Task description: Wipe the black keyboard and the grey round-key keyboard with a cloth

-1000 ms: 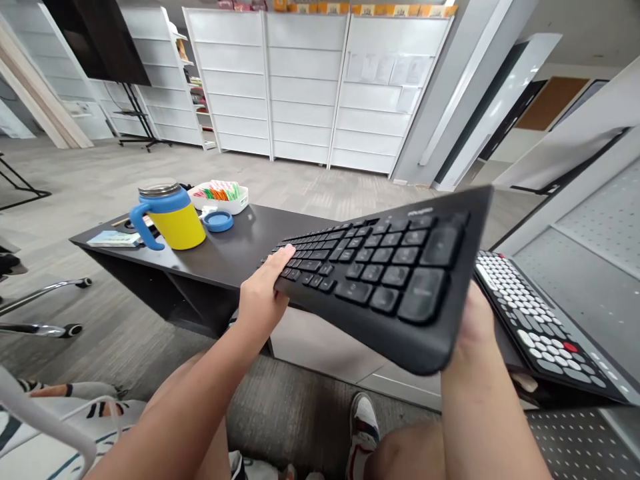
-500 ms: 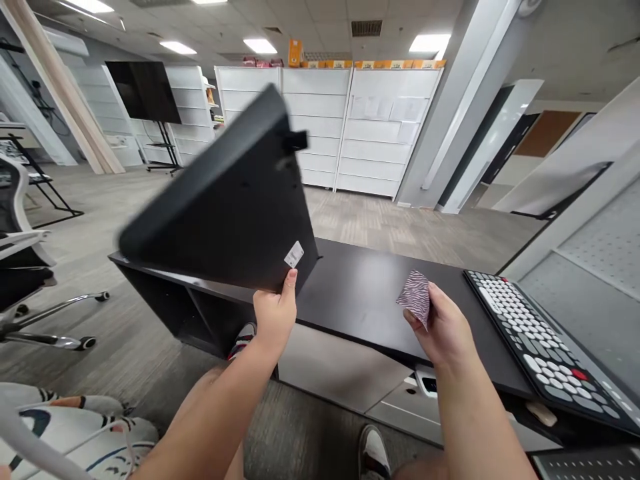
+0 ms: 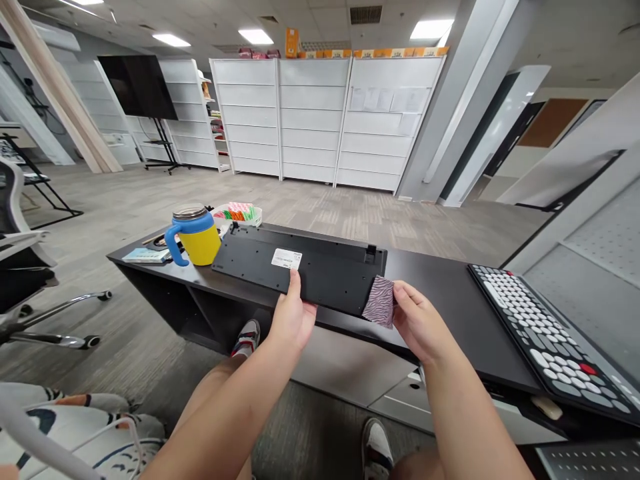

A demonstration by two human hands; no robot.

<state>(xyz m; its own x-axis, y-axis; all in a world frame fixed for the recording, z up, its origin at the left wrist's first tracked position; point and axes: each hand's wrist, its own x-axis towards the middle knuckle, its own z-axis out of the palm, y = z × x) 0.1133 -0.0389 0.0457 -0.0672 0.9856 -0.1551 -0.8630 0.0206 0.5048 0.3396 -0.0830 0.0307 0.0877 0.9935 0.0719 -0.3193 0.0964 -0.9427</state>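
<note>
Left hand [image 3: 293,321]: fingers partly hidden by the black keyboard [image 3: 327,283], whose keys are hidden underneath. Label [image 3: 287,259], just beyond the left thumb: I can't read the fine print. Striped cloth [image 3: 380,302], in the right hand [image 3: 421,323]: hides part of the keyboard's right end. White tray [image 3: 255,217], beyond the left grip: partly behind the mug [image 3: 200,245]. Office chair [image 3: 25,263], well left of both grips: cut off.

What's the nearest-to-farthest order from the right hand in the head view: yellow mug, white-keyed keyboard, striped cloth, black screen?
1. Striped cloth: held by right hand.
2. White-keyed keyboard: right side.
3. Yellow mug: left side.
4. Black screen: left background.
</note>
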